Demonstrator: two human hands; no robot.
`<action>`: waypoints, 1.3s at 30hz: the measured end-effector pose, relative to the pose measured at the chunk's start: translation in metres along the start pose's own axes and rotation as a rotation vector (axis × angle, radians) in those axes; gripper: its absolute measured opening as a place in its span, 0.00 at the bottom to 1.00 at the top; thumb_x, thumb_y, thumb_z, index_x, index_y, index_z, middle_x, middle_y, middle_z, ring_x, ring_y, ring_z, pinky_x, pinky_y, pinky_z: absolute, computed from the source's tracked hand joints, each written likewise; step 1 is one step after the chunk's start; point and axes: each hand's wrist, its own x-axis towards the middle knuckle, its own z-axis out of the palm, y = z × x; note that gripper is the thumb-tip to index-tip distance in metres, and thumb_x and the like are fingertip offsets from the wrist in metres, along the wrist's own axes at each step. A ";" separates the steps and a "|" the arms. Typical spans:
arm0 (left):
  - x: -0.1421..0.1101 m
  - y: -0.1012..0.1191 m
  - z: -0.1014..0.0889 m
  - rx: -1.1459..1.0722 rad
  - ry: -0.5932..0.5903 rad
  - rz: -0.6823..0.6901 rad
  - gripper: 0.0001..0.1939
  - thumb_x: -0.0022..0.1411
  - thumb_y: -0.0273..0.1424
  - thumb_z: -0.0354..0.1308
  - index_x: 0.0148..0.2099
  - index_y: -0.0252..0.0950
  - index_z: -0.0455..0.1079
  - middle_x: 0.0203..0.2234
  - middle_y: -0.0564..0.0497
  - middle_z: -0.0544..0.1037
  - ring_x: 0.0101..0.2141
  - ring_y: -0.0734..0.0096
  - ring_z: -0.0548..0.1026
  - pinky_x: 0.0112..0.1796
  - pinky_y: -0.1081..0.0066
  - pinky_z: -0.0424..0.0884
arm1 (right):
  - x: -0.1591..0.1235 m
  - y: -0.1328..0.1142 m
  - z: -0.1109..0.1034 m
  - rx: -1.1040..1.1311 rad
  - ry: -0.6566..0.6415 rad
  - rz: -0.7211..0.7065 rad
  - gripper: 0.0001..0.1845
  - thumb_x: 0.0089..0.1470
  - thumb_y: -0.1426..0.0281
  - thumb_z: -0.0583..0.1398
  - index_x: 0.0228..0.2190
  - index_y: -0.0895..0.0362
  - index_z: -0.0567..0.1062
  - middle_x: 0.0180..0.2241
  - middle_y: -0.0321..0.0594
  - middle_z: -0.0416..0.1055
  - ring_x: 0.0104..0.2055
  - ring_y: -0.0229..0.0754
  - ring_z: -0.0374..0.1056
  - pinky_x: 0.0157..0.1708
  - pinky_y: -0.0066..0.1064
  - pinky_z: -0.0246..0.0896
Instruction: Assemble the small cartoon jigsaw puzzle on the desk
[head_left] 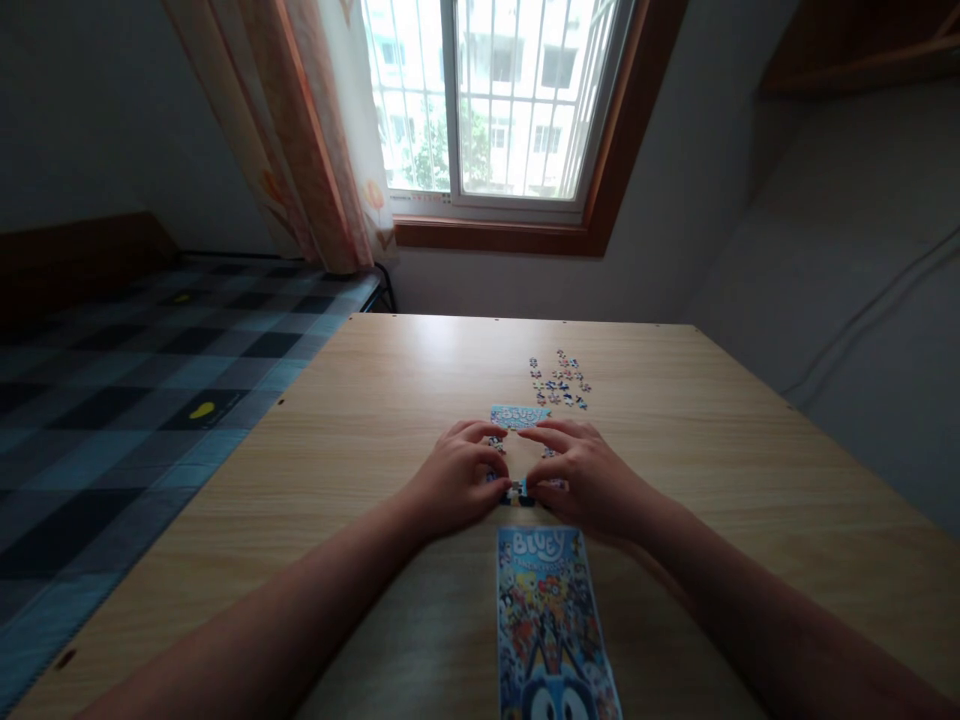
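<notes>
the small, colourful jigsaw puzzle [520, 416], its blue top strip printed with pale letters, lies partly joined on the pale wood-grain surface [337, 450], ringing a patch of bare wood. the left hand [465, 472] and right hand [583, 470] rest at its sides, fingers curved and spread. loose multicoloured puzzle pieces [552, 385] lie beyond; a bright printed cartoon sheet [546, 605] lies nearer the person.

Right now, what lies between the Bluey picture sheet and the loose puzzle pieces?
In the head view, the partly joined puzzle lies between the picture sheet and the loose pieces, with the left hand and right hand at its sides.
</notes>
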 end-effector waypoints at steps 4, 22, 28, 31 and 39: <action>0.001 -0.001 -0.001 -0.069 0.033 -0.019 0.04 0.55 0.27 0.67 0.30 0.42 0.78 0.51 0.51 0.77 0.54 0.57 0.71 0.57 0.48 0.65 | 0.000 -0.001 -0.002 -0.031 -0.009 -0.038 0.04 0.54 0.69 0.68 0.30 0.46 0.83 0.58 0.37 0.72 0.60 0.56 0.64 0.57 0.59 0.57; 0.000 0.016 -0.002 -0.400 0.285 -0.046 0.05 0.61 0.34 0.65 0.34 0.39 0.79 0.34 0.49 0.80 0.38 0.65 0.76 0.44 0.59 0.73 | 0.010 -0.013 -0.008 0.521 0.312 0.127 0.07 0.59 0.63 0.64 0.30 0.52 0.79 0.32 0.37 0.79 0.36 0.41 0.72 0.40 0.37 0.66; -0.001 0.019 0.005 -0.406 0.213 -0.011 0.06 0.62 0.34 0.65 0.33 0.38 0.78 0.34 0.49 0.80 0.38 0.65 0.76 0.42 0.61 0.72 | 0.011 -0.016 -0.007 0.682 0.268 0.249 0.07 0.57 0.64 0.66 0.31 0.54 0.81 0.28 0.36 0.79 0.28 0.37 0.68 0.29 0.30 0.62; -0.001 0.019 0.007 -0.393 0.190 -0.009 0.06 0.63 0.34 0.64 0.34 0.38 0.78 0.33 0.49 0.80 0.37 0.66 0.76 0.41 0.63 0.72 | 0.010 -0.016 -0.004 0.727 0.250 0.267 0.07 0.57 0.65 0.65 0.32 0.54 0.82 0.29 0.38 0.80 0.29 0.37 0.70 0.29 0.30 0.62; -0.001 0.020 0.000 -0.294 0.136 0.077 0.12 0.68 0.32 0.56 0.34 0.38 0.79 0.32 0.49 0.80 0.37 0.66 0.76 0.42 0.61 0.70 | 0.009 -0.013 -0.005 0.742 0.214 0.261 0.07 0.57 0.65 0.66 0.33 0.54 0.83 0.29 0.38 0.80 0.29 0.37 0.72 0.30 0.30 0.64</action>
